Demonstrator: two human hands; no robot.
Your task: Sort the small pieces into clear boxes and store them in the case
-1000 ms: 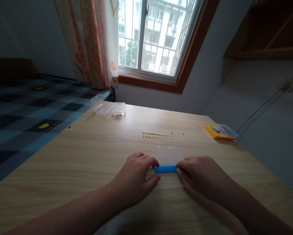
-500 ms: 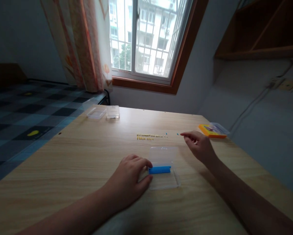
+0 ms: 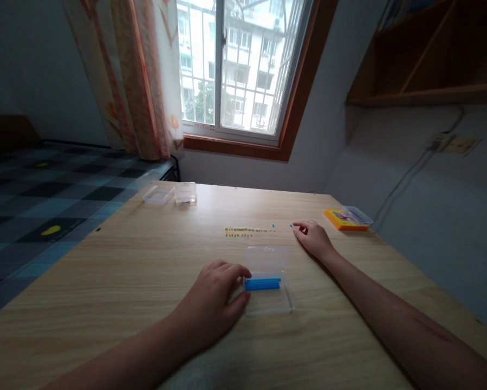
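A clear plastic box [image 3: 270,303] lies open on the wooden table [image 3: 145,271] with a row of blue pieces [image 3: 263,284] inside it. My left hand [image 3: 216,300] rests at the box's left end, thumb and fingers curled against the box and the blue row. My right hand [image 3: 313,238] is stretched out farther back, fingertips curled down onto the table beside a tiny blue piece [image 3: 291,225]. A second tiny blue piece [image 3: 273,225] and a short line of small yellow pieces [image 3: 243,232] lie to its left.
Two clear plastic containers [image 3: 168,192] stand at the table's far left corner. An orange box with a clear lid [image 3: 346,219] sits at the far right edge. A bed with a checked cover lies to the left, a window and a curtain behind.
My right hand left the box and reached back to the loose blue piece, its fingertips now down on the table. My left hand stayed at the box. The camera tilted up slightly.
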